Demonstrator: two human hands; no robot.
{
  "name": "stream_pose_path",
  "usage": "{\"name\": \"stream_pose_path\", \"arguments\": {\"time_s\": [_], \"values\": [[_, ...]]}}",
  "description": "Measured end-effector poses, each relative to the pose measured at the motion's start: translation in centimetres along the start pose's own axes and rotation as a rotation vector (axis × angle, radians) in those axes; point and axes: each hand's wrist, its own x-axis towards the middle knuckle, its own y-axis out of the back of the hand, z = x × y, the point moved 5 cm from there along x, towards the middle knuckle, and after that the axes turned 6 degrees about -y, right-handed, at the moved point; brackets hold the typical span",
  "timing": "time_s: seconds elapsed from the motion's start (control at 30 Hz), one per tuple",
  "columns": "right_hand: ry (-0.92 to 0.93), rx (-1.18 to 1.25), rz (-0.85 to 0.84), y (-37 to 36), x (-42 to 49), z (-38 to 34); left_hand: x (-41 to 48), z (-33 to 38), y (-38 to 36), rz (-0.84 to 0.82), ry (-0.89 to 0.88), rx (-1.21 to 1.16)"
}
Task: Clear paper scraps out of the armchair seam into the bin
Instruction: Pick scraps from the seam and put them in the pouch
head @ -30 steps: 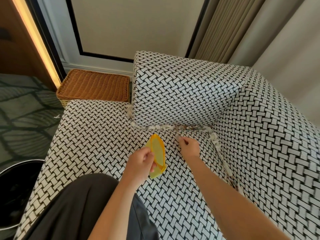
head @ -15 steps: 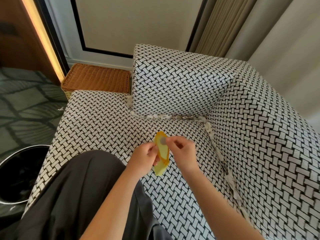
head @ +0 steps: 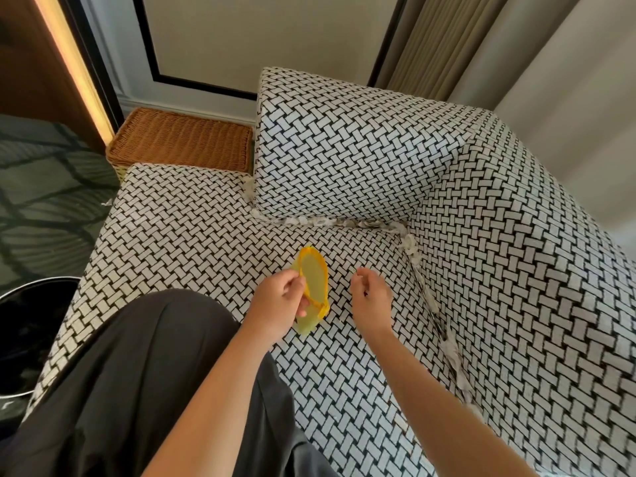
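White paper scraps (head: 330, 222) line the seam of the black-and-white woven armchair (head: 344, 160) along the back cushion. More scraps (head: 451, 352) run down the right-hand seam. My left hand (head: 278, 304) pinches the rim of a small yellow mesh pouch (head: 311, 287) above the seat. My right hand (head: 370, 297) hovers just right of the pouch, fingers loosely curled and holding nothing that I can see. The black bin (head: 27, 339) stands on the floor at the far left.
A brown wicker basket (head: 182, 141) sits behind the seat at the left. My dark-trousered knee (head: 137, 373) rests on the seat front. Curtains (head: 516, 46) hang behind the armchair. Green patterned carpet (head: 44, 201) lies at the left.
My right hand went from the seat to the pouch's mouth, then drew away to the right. The view shifted slightly; the pouch stays in my left hand.
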Motion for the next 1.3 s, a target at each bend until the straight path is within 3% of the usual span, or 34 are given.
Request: {"name": "stream_pose_path", "arguments": {"time_s": [0.13, 0.43, 1.0, 1.3], "values": [[0.05, -0.198, 0.046, -0.2, 3.5, 1.0, 0.6, 0.1, -0.1, 0.008, -0.024, -0.018], [-0.044, -0.55, 0.082, -0.4, 11.6, 0.2, 1.6, -1.0, -0.7, 0.006, -0.007, -0.147], [-0.002, -0.615, 0.171, -1.8, 16.1, -1.0, 2.5, -1.5, -1.5, -0.001, -0.046, -0.229], [-0.008, -0.765, 0.105, -2.1, 16.2, -1.4, 2.5, -1.5, -1.3, 0.001, -0.039, -0.259]]}}
